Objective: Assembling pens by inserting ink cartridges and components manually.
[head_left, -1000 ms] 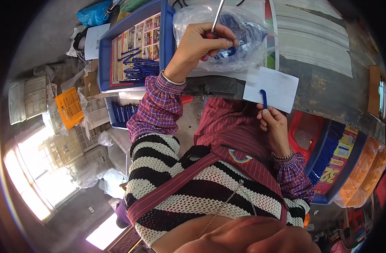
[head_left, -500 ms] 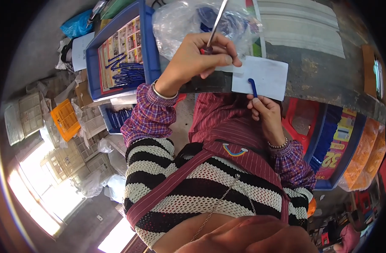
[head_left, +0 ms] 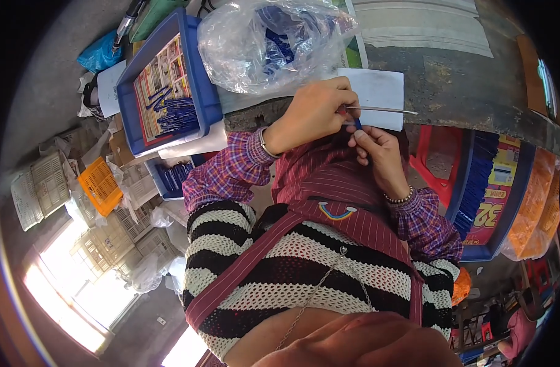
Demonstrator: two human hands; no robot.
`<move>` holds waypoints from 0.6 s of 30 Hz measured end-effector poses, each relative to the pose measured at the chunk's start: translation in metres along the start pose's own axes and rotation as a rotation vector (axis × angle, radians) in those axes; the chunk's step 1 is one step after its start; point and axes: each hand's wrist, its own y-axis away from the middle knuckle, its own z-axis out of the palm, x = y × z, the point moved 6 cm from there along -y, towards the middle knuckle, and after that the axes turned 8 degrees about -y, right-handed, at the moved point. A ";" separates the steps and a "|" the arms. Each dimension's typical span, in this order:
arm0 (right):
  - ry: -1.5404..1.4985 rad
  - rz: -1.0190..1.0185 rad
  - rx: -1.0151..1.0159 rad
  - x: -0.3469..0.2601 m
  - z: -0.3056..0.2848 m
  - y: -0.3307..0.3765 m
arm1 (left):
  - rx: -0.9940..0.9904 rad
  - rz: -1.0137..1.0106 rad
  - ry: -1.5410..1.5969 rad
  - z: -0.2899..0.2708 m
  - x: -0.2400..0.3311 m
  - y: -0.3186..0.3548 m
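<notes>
My left hand is closed on a screwdriver, its handle mostly hidden in the fingers. The long metal shaft lies level and points right, across the white paper sheet. Just below the shaft, my right hand pinches a slim blue plastic piece between thumb and fingers. Its upper end meets the left fingertips, which hide it. Both hands are close together at the near edge of the dark workbench.
A blue tray left of my hands holds several blue pieces on printed paper. Beyond them sits a clear plastic bag with blue parts. At lower right, another blue bin stands beside a red stool.
My left hand has come right and down to the right hand, and the screwdriver has swung from upright to level. The blue piece's curved end, seen before, is now hidden.
</notes>
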 end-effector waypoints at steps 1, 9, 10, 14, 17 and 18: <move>-0.002 0.000 -0.003 0.000 0.000 0.000 | -0.004 0.001 -0.007 0.002 0.000 0.000; -0.007 0.000 0.010 0.001 -0.001 0.000 | -0.011 -0.011 -0.076 0.004 0.006 0.000; -0.005 0.003 0.013 0.001 -0.001 0.000 | -0.013 -0.004 -0.124 0.003 0.007 0.000; 0.006 -0.009 0.011 0.002 -0.001 -0.001 | -0.013 0.029 -0.204 0.005 0.009 0.001; -0.008 -0.015 0.015 0.001 0.000 0.000 | -0.008 0.036 -0.192 0.005 0.009 0.001; -0.009 -0.014 0.020 0.001 0.001 0.000 | -0.004 0.038 -0.138 0.004 0.007 0.001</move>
